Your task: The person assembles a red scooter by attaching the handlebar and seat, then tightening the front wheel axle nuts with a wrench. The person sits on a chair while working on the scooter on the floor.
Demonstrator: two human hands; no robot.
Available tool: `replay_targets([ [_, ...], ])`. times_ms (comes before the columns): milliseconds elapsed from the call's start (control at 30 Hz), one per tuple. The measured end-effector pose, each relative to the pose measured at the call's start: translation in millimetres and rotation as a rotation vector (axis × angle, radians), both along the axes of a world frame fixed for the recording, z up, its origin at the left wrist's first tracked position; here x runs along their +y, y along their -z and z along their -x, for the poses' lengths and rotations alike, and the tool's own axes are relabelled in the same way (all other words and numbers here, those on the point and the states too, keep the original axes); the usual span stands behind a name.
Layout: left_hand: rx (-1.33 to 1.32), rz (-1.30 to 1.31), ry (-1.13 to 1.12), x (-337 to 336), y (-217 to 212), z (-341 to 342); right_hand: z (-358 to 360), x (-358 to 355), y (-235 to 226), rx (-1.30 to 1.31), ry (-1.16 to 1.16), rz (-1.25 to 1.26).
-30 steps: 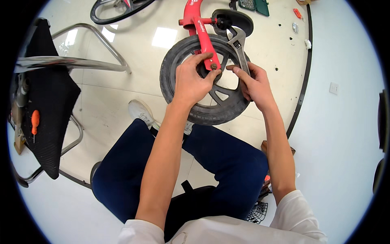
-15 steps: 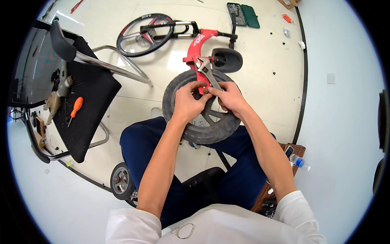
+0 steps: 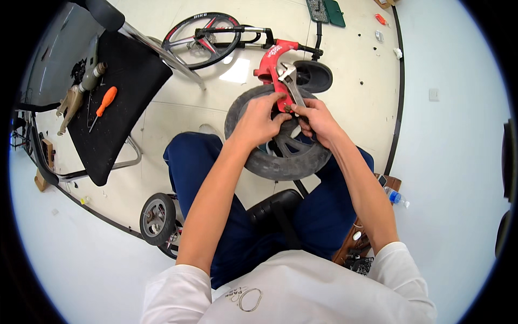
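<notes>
Starting at the left of the frame, we've got an orange screwdriver (image 3: 107, 99) lying on the black chair seat (image 3: 127, 75), with a small grey-spoked wheel (image 3: 157, 217) at lower left. Upper left of centre is a bigger wheel (image 3: 204, 41) with red and silver spokes. In the middle, our left hand (image 3: 261, 121) is at the end of the red fork (image 3: 267, 66), fingertips on its edge, though we honestly can't tell if it's pinching or just resting. Dead centre, beneath both hands, is the dark-tyred wheel (image 3: 288, 169). Just right of that, our right hand (image 3: 318, 120) is wrapped round the adjustable wrench (image 3: 292, 85), its head pointing up, thumb right by the small brownish fastener (image 3: 287, 108) on the fork's end. Upper right of centre sits an open green case (image 3: 334, 13); lower right, a clear-and-blue bottle (image 3: 396, 197).
</notes>
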State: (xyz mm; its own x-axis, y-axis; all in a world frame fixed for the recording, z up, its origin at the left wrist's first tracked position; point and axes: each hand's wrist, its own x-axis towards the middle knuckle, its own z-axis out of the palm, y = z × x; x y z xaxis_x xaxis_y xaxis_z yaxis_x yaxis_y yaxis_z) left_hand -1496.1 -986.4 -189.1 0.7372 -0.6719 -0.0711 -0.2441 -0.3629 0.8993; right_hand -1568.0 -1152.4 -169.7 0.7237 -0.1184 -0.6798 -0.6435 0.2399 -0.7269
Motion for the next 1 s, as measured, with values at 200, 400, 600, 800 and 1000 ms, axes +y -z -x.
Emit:
replay_targets([
  [200, -0.025, -0.064, -0.005, 3.4, -2.4, 1.5, -1.1, 6.7, 2.9, 0.051, -0.051, 0.005],
  [400, 0.06, -0.062, -0.02, 10.3, 7.5, 7.4, 4.3, 7.1, 16.0, 0.065, -0.067, -0.079],
  [600, 0.27, 0.075, -0.077, 12.3, 34.8, 25.8, 19.9, 14.9, 35.6, 0.035, 0.006, -0.17],
  [800, 0.407, 0.123, -0.024, 16.9, 52.0, 27.2, 25.3, 10.8, 33.1, 0.057, -0.051, -0.016],
  [1000, 0.455, 0.2, -0.056, 18.1, 43.4, 22.4, 33.0, -23.4, -20.7, -0.234, -0.45, 0.9],
])
